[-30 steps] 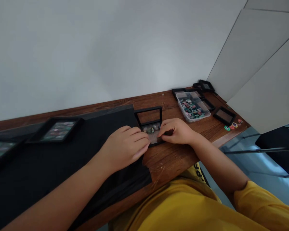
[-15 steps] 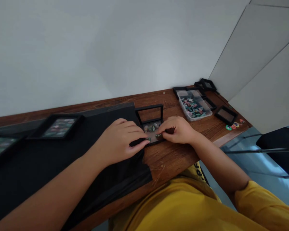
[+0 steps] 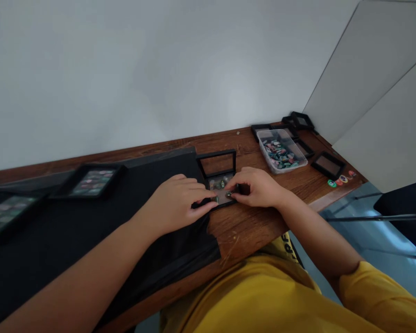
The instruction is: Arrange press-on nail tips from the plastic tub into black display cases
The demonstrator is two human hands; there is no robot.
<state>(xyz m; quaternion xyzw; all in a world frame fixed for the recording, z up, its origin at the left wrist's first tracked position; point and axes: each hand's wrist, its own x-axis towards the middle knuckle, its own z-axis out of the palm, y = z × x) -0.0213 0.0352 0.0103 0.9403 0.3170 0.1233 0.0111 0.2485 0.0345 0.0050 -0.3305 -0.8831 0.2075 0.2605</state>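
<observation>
A small black frame [image 3: 220, 174] stands open near the middle of the wooden table [image 3: 249, 224], with its lid tipped up on the side toward the wall. It sits at the right edge of the black mat [image 3: 142, 185], closer to the table's front edge than the tub is. The left hand [image 3: 182, 201] is at the frame's left front corner, and its thumb and finger seem to pinch a small green piece [image 3: 217, 199]. The right hand [image 3: 258, 187] reaches in from the right side, with a shiny dark piece [image 3: 229, 194] pinched between thumb and finger. The frame looks only partly filled. A few little pieces [image 3: 223, 183] lie along its back side, by the lid, but the front part looks mostly bare, and the right hand hides some of it. On the mat, toward the table's left end, a flat frame [image 3: 93, 181] shows rows of pieces and looks done, and so does the one [image 3: 9, 215] beside it. Toward the right end, a clear plastic tub [image 3: 288, 171] holds lots of loose bits [image 3: 280, 155], so there seem to be plenty left to use. A frame with a plain middle [image 3: 328, 165] lies near the right end, just behind some round stickers [image 3: 343, 179]. More black frames [image 3: 301, 121] sit by the back right corner, and they look unfilled too.
</observation>
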